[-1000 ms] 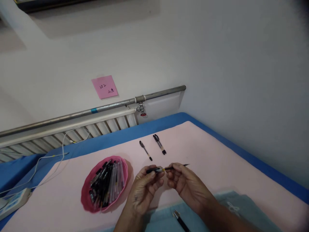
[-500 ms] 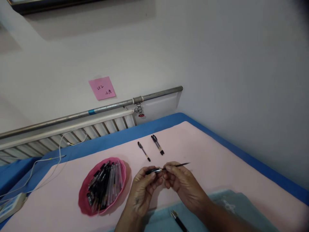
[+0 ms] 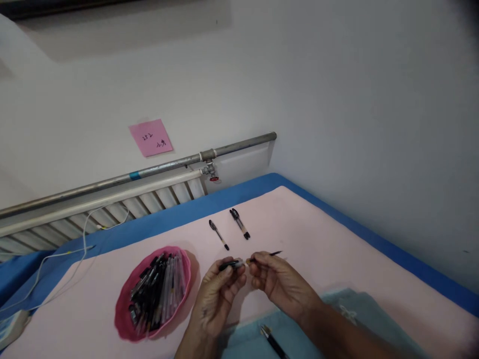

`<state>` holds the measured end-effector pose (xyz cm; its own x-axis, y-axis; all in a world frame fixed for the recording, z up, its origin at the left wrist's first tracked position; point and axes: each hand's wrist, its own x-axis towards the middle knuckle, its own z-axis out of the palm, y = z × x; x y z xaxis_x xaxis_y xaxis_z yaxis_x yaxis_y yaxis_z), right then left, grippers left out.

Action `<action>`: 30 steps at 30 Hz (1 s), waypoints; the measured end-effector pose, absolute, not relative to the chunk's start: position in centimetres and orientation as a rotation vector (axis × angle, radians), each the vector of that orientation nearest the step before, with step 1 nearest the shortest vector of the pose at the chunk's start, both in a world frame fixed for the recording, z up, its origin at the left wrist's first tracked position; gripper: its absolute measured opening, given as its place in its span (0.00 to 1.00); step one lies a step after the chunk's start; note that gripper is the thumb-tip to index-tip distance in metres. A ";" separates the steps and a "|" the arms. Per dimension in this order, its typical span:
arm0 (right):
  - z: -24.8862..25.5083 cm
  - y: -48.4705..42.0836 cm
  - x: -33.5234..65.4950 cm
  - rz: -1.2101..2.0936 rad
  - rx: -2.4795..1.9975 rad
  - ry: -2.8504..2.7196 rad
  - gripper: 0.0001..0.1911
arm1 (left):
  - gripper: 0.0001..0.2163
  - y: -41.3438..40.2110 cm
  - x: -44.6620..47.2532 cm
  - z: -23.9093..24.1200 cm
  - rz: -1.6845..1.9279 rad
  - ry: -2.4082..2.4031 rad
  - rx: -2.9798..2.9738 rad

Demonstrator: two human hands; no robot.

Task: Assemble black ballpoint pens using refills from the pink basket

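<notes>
My left hand (image 3: 216, 294) pinches a short black pen part (image 3: 229, 265) with a pale end pointing right. My right hand (image 3: 281, 284), fingers closed, grips a thin dark pen refill (image 3: 276, 253). One end of the refill sticks out to the right past my fingers; its other, amber-coloured end faces the black pen part. The two pieces are very close, and I cannot tell whether they touch. Behind my hands lie a single capped pen (image 3: 219, 234) and a pair of capped pens (image 3: 239, 223) side by side.
A pink scalloped basket (image 3: 121, 319) to the left holds many black and clear pen parts. Nearer me, a black pen (image 3: 275, 343) with a metallic tip lies on teal cloth (image 3: 243, 344). A white cable (image 3: 84, 234) and power strip (image 3: 13, 329) are at far left; a radiator (image 3: 157, 198) stands behind.
The pen part and the refill have drawn slightly apart, showing a pale end and an amber end between my hands. Less of the refill sticks out on the right. The view has shifted slightly.
</notes>
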<state>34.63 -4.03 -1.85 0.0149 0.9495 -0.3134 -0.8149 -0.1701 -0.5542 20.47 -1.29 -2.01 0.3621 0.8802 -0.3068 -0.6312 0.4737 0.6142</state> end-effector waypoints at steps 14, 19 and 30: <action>0.0 -4.9 34.6 1.277 -0.789 -0.480 0.12 | 0.07 -0.7 20.1 -2.4 1.011 0.712 0.338; 0.5 -5.0 34.8 1.174 -0.905 -0.651 0.11 | 0.04 -1.0 20.3 -2.5 0.990 0.687 0.366; -0.2 -5.2 34.6 1.107 -1.025 -0.802 0.08 | 0.04 -1.2 20.6 -2.7 0.955 0.699 0.417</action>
<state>34.62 -5.23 -0.19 0.2719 0.9621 0.0223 -0.3217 0.1127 -0.9401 20.56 -1.24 -2.67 0.3866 0.8512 -0.3550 -0.5957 0.5244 0.6084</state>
